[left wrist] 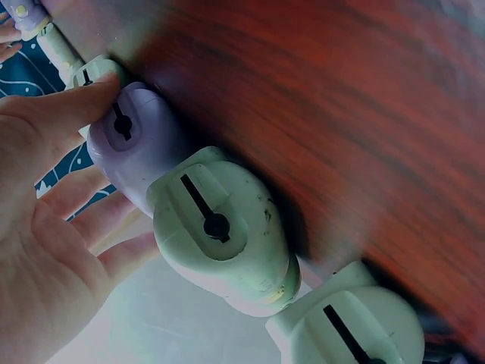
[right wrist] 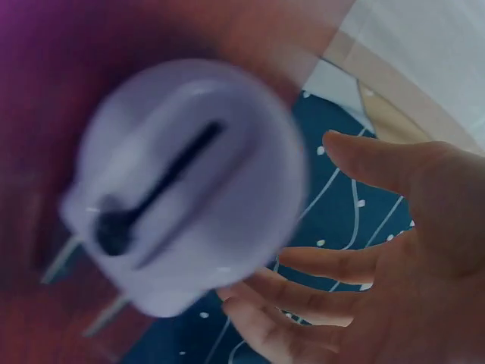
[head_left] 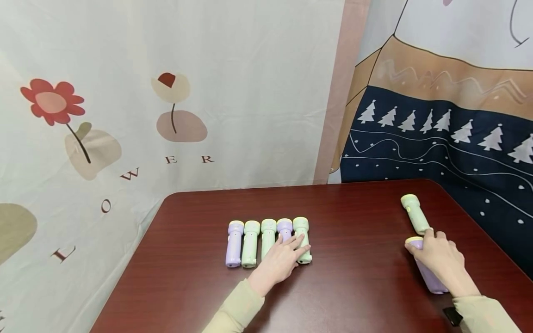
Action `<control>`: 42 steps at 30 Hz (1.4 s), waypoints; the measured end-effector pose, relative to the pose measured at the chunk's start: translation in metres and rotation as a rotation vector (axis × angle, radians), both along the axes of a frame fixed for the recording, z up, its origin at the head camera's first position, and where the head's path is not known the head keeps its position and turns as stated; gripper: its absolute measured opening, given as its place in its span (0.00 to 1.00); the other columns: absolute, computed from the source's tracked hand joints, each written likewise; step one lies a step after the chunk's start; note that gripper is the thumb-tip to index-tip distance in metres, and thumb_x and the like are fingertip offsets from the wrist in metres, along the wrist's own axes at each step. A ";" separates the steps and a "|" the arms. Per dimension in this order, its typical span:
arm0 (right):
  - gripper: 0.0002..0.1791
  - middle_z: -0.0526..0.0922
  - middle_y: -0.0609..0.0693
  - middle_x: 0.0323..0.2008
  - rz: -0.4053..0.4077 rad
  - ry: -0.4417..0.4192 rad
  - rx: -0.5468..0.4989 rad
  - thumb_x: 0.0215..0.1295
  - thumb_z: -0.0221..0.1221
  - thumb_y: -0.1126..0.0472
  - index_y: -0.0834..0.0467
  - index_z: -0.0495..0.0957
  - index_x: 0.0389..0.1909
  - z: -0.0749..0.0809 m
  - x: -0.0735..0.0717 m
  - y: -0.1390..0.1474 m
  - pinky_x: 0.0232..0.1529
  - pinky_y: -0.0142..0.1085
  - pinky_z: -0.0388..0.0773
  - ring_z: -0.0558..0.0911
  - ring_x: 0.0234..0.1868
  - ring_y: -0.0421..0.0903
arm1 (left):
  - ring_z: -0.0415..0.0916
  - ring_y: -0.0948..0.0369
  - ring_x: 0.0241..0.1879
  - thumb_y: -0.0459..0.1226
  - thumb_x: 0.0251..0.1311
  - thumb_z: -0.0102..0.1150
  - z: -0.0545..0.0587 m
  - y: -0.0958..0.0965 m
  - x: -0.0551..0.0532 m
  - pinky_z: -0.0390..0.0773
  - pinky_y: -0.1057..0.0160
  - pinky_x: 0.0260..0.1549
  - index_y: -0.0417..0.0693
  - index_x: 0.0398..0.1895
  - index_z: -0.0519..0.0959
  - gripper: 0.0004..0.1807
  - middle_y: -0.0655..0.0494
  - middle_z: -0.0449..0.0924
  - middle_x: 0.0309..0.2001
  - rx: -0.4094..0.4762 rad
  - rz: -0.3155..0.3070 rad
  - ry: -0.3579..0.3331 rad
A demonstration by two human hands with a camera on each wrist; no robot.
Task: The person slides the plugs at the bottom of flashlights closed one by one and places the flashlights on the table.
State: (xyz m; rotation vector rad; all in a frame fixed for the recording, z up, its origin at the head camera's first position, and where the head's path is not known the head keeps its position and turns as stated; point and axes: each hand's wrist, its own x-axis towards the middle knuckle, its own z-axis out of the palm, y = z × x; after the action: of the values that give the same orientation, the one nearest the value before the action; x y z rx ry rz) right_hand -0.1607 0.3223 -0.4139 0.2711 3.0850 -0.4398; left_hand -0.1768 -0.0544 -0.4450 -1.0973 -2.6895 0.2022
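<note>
Several flashlights lie side by side in a row: a purple flashlight [head_left: 234,245] at the left end, green ones beside it, another purple flashlight [left wrist: 136,144], and a green flashlight [head_left: 301,226] at the right end. Over the right part of this row rests my left hand [head_left: 280,260], fingers spread, thumb by the ends of the purple and right-end green flashlights. At the table's right side, my right hand [head_left: 444,259] is over a separate purple flashlight [right wrist: 189,182], thumb and fingers spread around its head. Two metal prongs stick out near that flashlight's base.
Beyond the right hand another green flashlight [head_left: 415,215] lies slanted on the dark red table [head_left: 354,222]. A pale curtain with printed flowers [head_left: 250,92] hangs behind the table, and a dark blue cloth with trees [head_left: 420,152] hangs at the right. A black item [head_left: 452,316] shows by the right sleeve.
</note>
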 end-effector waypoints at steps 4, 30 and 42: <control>0.51 0.65 0.79 0.42 -0.034 -0.132 -0.030 0.58 0.57 0.39 0.83 0.54 0.56 -0.004 0.000 0.006 0.31 0.58 0.71 0.72 0.38 0.74 | 0.70 0.61 0.63 0.43 0.55 0.64 0.000 0.001 0.000 0.74 0.52 0.58 0.60 0.62 0.72 0.29 0.56 0.69 0.67 -0.002 0.002 -0.004; 0.49 0.70 0.81 0.41 -0.028 -0.241 -0.027 0.57 0.58 0.39 0.83 0.57 0.53 -0.013 -0.001 0.010 0.31 0.56 0.73 0.75 0.38 0.73 | 0.71 0.61 0.62 0.43 0.54 0.65 -0.001 -0.001 0.000 0.75 0.54 0.57 0.60 0.62 0.73 0.28 0.56 0.70 0.66 0.013 -0.001 0.012; 0.46 0.72 0.79 0.40 -0.005 -0.224 -0.040 0.57 0.58 0.39 0.81 0.59 0.51 -0.013 -0.001 0.011 0.30 0.55 0.73 0.76 0.35 0.69 | 0.71 0.62 0.62 0.44 0.55 0.64 0.000 -0.001 0.001 0.75 0.55 0.56 0.61 0.62 0.72 0.28 0.57 0.70 0.66 -0.006 -0.002 0.031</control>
State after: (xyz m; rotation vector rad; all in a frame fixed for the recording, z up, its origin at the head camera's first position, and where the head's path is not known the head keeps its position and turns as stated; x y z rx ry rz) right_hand -0.1613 0.3329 -0.4273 0.3048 2.8546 -0.4380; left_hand -0.1756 -0.0556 -0.4451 -1.0902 -2.6624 0.2257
